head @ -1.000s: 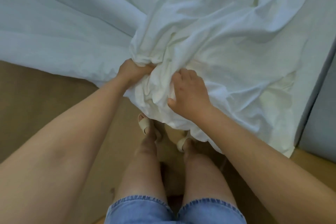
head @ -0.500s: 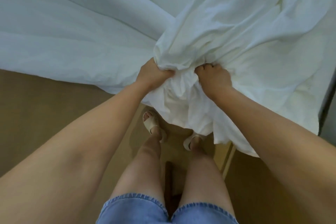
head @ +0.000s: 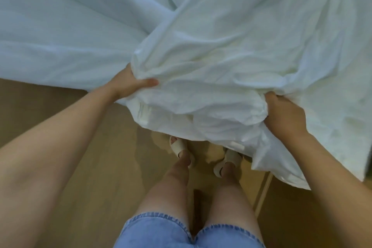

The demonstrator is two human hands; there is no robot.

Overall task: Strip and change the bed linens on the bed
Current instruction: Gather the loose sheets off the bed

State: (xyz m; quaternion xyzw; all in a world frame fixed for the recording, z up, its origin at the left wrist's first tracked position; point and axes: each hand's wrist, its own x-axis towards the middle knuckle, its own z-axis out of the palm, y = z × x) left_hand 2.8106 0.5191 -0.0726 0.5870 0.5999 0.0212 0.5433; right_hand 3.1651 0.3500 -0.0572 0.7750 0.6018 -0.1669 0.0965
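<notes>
A white sheet (head: 231,52) lies crumpled over the near edge of the bed (head: 50,32), its right part heaped in thick folds and its lower hem hanging off the edge above the person's feet. The hands are well apart, each clamped on the sheet. The left hand (head: 128,85) grips a fold at the bunch's left end, thumb laid flat across the top of the cloth, the other fingers hidden beneath it. The right hand (head: 285,116) holds the bunch's right end, fingers curled into the gathered cloth. Between them the sheet sags in a loose roll. A smoother, paler layer of cloth stretches away over the far left of the bed.

Below, the person stands on a tan wooden floor (head: 80,177) close to the bed's edge, wearing pale slippers (head: 178,147) and denim shorts (head: 157,231). The hanging hem partly covers the right slipper.
</notes>
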